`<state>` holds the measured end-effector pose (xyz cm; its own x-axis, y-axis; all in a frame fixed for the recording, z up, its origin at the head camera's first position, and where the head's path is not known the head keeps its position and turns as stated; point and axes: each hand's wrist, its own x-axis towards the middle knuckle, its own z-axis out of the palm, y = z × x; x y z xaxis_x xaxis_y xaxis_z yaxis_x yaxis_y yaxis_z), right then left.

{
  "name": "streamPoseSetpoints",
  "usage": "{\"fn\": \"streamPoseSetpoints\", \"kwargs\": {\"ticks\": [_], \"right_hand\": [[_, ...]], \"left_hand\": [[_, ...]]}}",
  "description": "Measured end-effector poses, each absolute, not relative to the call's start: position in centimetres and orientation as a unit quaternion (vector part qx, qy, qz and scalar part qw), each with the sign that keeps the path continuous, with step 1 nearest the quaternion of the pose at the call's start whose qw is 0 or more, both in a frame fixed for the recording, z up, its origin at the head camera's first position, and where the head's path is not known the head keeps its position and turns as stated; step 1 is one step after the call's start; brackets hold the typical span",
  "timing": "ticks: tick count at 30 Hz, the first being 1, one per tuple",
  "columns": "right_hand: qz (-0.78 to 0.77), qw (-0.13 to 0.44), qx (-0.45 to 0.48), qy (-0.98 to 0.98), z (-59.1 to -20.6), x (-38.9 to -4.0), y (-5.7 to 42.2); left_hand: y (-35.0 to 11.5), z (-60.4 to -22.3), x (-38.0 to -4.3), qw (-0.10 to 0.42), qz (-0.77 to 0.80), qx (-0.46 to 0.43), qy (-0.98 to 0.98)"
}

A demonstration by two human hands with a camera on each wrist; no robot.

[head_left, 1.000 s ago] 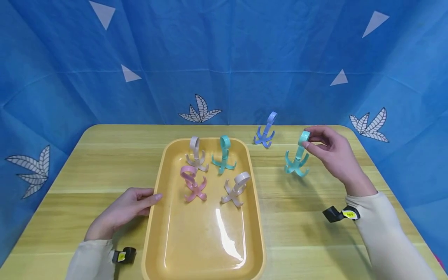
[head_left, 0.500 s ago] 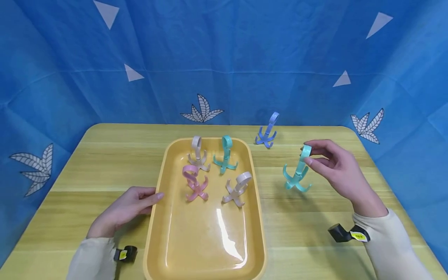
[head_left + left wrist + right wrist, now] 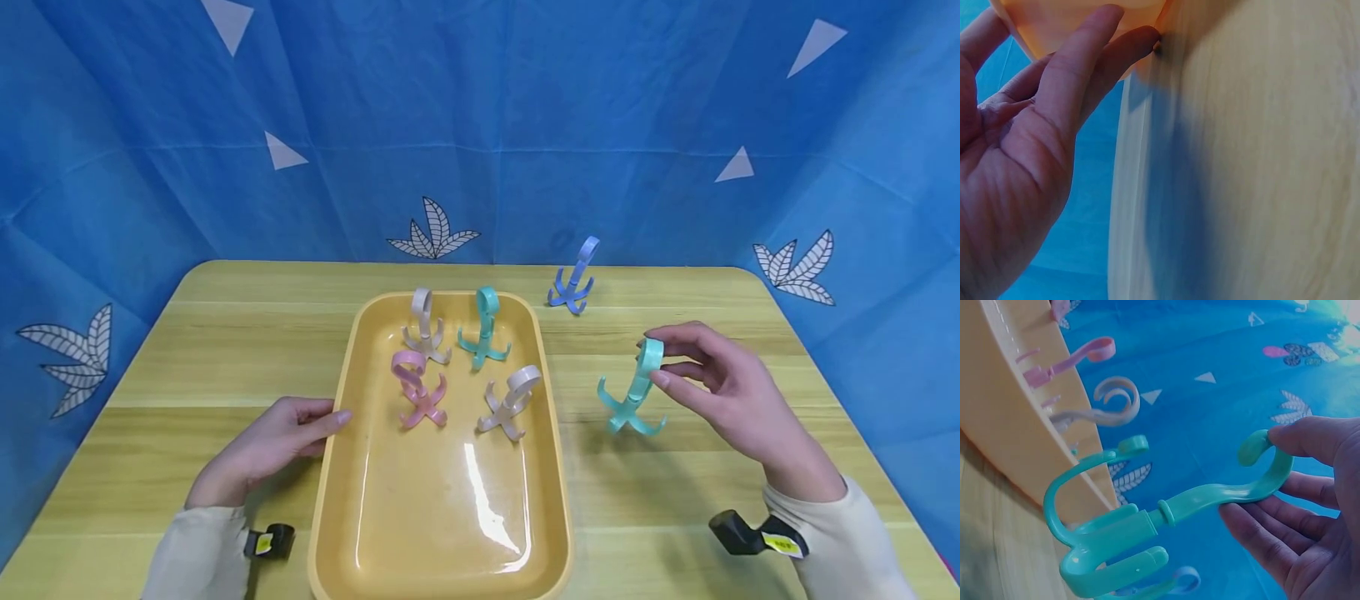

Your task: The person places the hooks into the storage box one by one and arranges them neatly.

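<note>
My right hand (image 3: 723,400) pinches a turquoise four-pronged hanging hook (image 3: 641,379) by its curved top, thumb on one side and fingers on the other. The hook hangs prongs down above the table, right of the tray. In the right wrist view the same turquoise hook (image 3: 1210,495) shows its curl between thumb and fingers. My left hand (image 3: 273,446) holds the left wall of the yellow tray (image 3: 427,500), its thumb over the rim and its fingers outside. Inside the tray's far half stand a pink hook (image 3: 422,400), another turquoise hook (image 3: 484,333) and two pale hooks (image 3: 510,406).
A blue-violet hook (image 3: 572,287) stands on the wooden table (image 3: 225,350) near its back edge, right of the tray. A blue patterned cloth (image 3: 480,125) rises behind the table and along both sides.
My right hand has moved toward me with the turquoise hook, away from the back edge. The left hand stays at the tray, and the hooks in the tray have not moved.
</note>
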<state>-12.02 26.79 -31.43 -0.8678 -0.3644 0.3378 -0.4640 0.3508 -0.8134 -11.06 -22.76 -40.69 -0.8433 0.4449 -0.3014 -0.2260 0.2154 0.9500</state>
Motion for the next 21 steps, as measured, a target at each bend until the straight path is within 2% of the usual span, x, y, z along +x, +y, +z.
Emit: {"fn": "streamPoseSetpoints", "kwargs": {"ticks": [5, 12, 21], "right_hand": [[0.531, 0.038, 0.284, -0.797, -31.4, -11.3, 26.1], [0.537, 0.004, 0.279, -0.796, -30.9, -10.2, 25.2], [0.558, 0.028, 0.359, -0.748, -30.1, -9.3, 24.1]], "left_hand": [[-22.7, -40.8, -11.1, 0.27, 0.624, 0.075, 0.73], [-22.8, -40.8, -11.1, 0.269, 0.62, 0.076, 0.734], [-22.7, -40.5, -11.1, 0.271, 0.615, 0.068, 0.737]]}}
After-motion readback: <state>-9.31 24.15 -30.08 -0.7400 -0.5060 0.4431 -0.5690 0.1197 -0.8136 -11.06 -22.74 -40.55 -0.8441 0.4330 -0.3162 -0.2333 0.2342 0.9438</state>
